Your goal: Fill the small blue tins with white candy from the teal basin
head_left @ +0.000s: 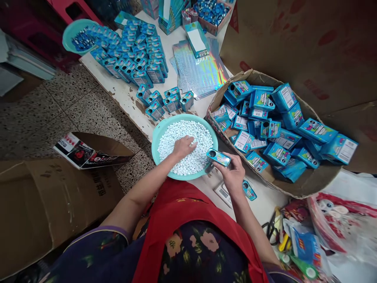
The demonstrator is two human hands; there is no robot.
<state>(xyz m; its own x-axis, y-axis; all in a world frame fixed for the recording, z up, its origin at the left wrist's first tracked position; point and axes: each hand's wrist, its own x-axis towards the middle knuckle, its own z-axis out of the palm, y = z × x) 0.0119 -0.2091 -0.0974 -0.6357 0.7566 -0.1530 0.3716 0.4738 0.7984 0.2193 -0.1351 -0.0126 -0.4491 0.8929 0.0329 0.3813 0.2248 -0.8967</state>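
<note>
A turquoise basin full of small white pellets stands at the table's front edge. My left hand is in the basin, its fingers curled together round some pellets. My right hand grips a small blue box at the basin's right rim, with a dark round hole facing up. Beyond the basin several similar boxes stand upright with round holes on top. A white scale is partly hidden under my right forearm, and another blue box lies beside it.
An open carton of blue boxes is at the right. Many boxes stand in rows at the back left, near a bowl of shiny pieces. Silvery sheets lie behind. Scissors and plastic bags are at the lower right.
</note>
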